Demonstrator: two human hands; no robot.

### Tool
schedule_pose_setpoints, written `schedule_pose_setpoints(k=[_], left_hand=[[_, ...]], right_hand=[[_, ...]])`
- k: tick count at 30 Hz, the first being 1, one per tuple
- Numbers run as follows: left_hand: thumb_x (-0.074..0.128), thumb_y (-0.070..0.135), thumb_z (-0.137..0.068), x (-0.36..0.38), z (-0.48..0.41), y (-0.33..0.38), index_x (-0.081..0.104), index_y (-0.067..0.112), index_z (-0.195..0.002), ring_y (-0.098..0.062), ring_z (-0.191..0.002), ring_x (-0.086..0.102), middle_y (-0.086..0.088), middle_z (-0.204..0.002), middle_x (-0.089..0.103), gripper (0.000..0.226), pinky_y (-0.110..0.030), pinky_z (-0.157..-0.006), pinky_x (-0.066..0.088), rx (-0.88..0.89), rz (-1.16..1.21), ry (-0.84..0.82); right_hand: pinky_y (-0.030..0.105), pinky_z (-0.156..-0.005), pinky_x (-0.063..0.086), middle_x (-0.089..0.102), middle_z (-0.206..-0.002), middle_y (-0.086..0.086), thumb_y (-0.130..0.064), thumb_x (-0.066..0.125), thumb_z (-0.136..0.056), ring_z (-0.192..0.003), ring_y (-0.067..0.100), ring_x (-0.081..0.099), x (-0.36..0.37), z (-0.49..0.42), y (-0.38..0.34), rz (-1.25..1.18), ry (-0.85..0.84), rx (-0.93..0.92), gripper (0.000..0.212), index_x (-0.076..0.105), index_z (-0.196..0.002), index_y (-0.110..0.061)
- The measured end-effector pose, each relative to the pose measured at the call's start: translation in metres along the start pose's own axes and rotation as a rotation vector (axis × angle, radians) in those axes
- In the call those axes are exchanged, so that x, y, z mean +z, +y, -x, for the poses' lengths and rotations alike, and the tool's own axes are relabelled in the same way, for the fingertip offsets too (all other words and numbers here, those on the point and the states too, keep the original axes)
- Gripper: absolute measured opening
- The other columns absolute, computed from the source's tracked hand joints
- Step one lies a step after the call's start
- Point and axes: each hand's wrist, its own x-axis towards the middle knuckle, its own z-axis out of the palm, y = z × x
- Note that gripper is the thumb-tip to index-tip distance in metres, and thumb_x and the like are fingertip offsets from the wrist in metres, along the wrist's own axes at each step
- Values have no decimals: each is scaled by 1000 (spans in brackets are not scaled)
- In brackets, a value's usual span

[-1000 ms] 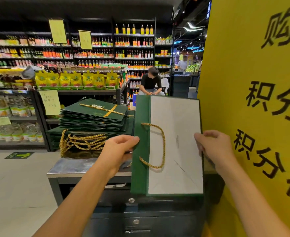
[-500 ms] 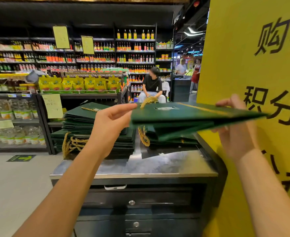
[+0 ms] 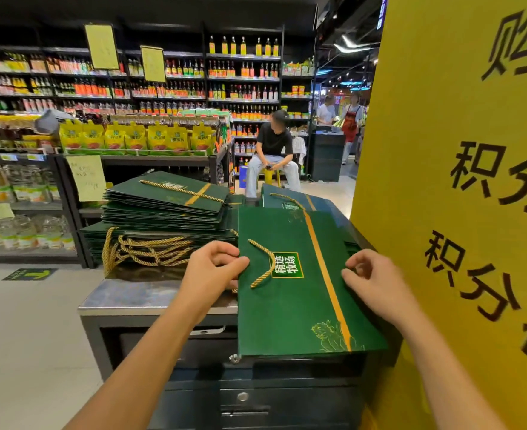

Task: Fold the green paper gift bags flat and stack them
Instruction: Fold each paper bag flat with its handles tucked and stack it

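Note:
A flat green paper gift bag (image 3: pixel 299 308) with a gold stripe and gold rope handle lies printed side up, sticking out past the near edge of the metal counter (image 3: pixel 150 297). My left hand (image 3: pixel 212 271) pinches its left edge near the handle. My right hand (image 3: pixel 373 280) grips its right edge with curled fingers. A tall stack of folded green bags (image 3: pixel 169 206) sits on the counter's far left, gold handles hanging over its front. More green bags (image 3: pixel 290 200) lie beyond the held bag.
A large yellow sign (image 3: pixel 460 187) stands close on the right, next to my right arm. A person sits on a stool (image 3: pixel 273 150) behind the counter. Store shelves (image 3: pixel 131 88) fill the background. Grey floor (image 3: pixel 29 321) lies to the left.
The bag stood upright with its white side toward me, then was turned edge-on in the air. It now lies flat, green printed face up, lower and nearer me, both hands still on its edges.

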Motion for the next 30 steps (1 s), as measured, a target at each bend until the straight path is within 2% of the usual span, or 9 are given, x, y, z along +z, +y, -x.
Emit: schedule_pose_setpoints(k=[3,7,11,14,17,20,24,27,30], left_hand=[[77,5,-87,1,-3,-1,63,0,-104,-22,-72,75,-11,-76,75,23,-33,-62,60,-52,-27,-3],[75,6,-89,5,-1,2,68,1,-100,-21,-71,76,-12,-79,77,14,-26,-58,59,-64,-54,-31],[74,6,-90,4,-1,0,68,0,-100,-26,-76,77,-16,-81,77,13,-34,-67,63,-57,-75,-36],[73,5,-91,2,0,-1,69,0,-99,-26,-74,76,-20,-83,76,11,-35,-68,63,-41,-94,-59],[70,4,-93,-1,2,-1,69,0,-97,-22,-70,74,-19,-82,76,6,-28,-63,61,-20,-105,-97],[69,5,-94,-4,1,-3,67,3,-96,-20,-68,73,-15,-79,76,3,-28,-63,61,-12,-134,-124],[69,10,-94,-4,-2,-6,66,2,-99,-28,-75,73,-15,-83,77,10,-39,-75,63,-18,-165,-153],[67,10,-96,-4,-3,-6,64,0,-99,-34,-80,74,-16,-85,77,11,-40,-77,63,-42,-149,-157],[62,7,-98,-3,-1,-2,62,2,-92,-24,-69,72,-15,-80,75,8,-30,-65,62,-66,-108,-174]], right_hand=[[32,-73,47,65,-98,-3,-32,70,-92,-89,18,60,7,-1,1,103,25,-10,11,63,-97,-26],[33,-89,41,60,-112,0,-28,69,-92,-110,22,53,15,0,-12,226,131,-94,10,65,-100,-24],[24,-72,43,66,-93,-9,-29,69,-91,-84,7,60,32,8,-50,-81,128,-238,4,68,-93,-26],[24,-78,46,66,-101,-8,-46,71,-89,-91,8,60,55,-1,-74,-64,-43,-257,31,70,-114,-27],[35,-92,48,62,-110,-1,-57,70,-85,-105,18,58,77,-15,-87,82,-49,-278,52,67,-128,-28],[43,-93,49,62,-105,-4,-58,72,-84,-104,21,58,92,-21,-90,85,-9,-295,41,74,-116,-32],[46,-86,51,64,-91,-12,-40,75,-87,-92,19,61,100,-19,-77,-21,66,-347,7,79,-90,-34],[45,-83,51,62,-86,-14,-33,74,-90,-86,15,59,101,-16,-74,-32,89,-403,10,70,-81,-36],[33,-77,50,63,-85,-11,-29,71,-91,-77,8,58,97,-15,-74,-123,56,-383,13,67,-78,-29]])
